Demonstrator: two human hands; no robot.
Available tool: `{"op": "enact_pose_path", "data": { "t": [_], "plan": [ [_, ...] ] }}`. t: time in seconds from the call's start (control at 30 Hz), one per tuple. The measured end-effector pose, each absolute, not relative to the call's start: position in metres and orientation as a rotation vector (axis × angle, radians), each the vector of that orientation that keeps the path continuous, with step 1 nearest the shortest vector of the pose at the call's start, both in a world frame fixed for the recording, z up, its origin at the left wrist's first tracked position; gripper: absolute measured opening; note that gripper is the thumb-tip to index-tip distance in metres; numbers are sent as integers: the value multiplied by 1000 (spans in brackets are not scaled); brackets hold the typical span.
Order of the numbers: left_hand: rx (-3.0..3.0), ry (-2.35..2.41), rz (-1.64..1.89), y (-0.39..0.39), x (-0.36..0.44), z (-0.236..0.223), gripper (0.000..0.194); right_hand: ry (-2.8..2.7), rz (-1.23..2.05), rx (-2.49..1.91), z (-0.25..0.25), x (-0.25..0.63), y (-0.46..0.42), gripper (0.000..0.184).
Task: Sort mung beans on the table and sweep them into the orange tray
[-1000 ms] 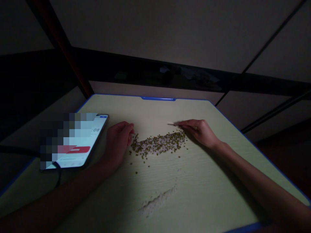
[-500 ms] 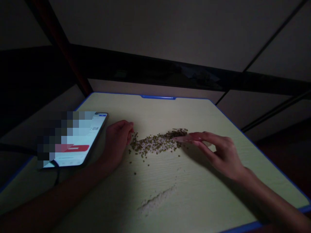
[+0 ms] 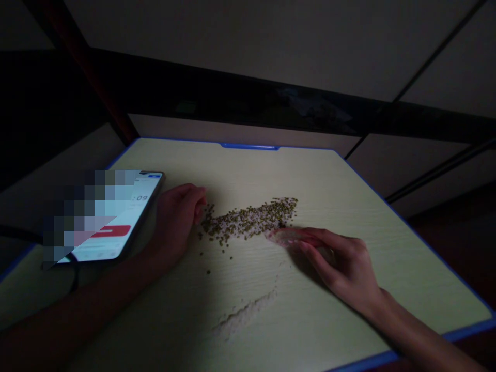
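A long pile of small green beans mixed with white grains [image 3: 250, 219] lies across the middle of the table. My right hand [image 3: 344, 263] pinches a thin, clear piece that looks like plastic [image 3: 284, 236] between thumb and fingers, at the pile's near right edge. What exactly this piece is, I cannot make out. My left hand [image 3: 179, 214] rests curled at the pile's left end, its fingertips turned inward and partly hidden, so whether it holds anything does not show. Closer to me lies a separate narrow ridge of white grains [image 3: 246, 314].
A phone [image 3: 116, 222] with a lit screen, partly pixelated, lies at the left, with a dark cable [image 3: 75, 274] near it. The pale wood-look table [image 3: 310, 175] has a blue rim. Behind it stands a panelled surface [image 3: 240, 126] with a dark band.
My right hand has drawn the clear piece toward me, off the pile's right part to its near edge. My left hand stays at the left end. The view has shifted slightly.
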State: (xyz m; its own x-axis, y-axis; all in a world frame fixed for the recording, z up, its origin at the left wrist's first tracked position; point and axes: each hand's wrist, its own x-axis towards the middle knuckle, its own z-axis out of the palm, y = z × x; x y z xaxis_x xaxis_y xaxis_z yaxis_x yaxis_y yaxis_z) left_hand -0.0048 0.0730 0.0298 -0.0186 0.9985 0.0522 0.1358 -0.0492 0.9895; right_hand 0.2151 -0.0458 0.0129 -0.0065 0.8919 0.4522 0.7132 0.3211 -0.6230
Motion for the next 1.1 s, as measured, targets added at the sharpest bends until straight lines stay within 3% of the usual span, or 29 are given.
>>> {"op": "enact_pose_path", "data": {
  "t": [1.1],
  "plan": [
    [1319,1254,1318,81,-3,19,24,-1632,213,-1456,12,218,-43,15]
  ]
}}
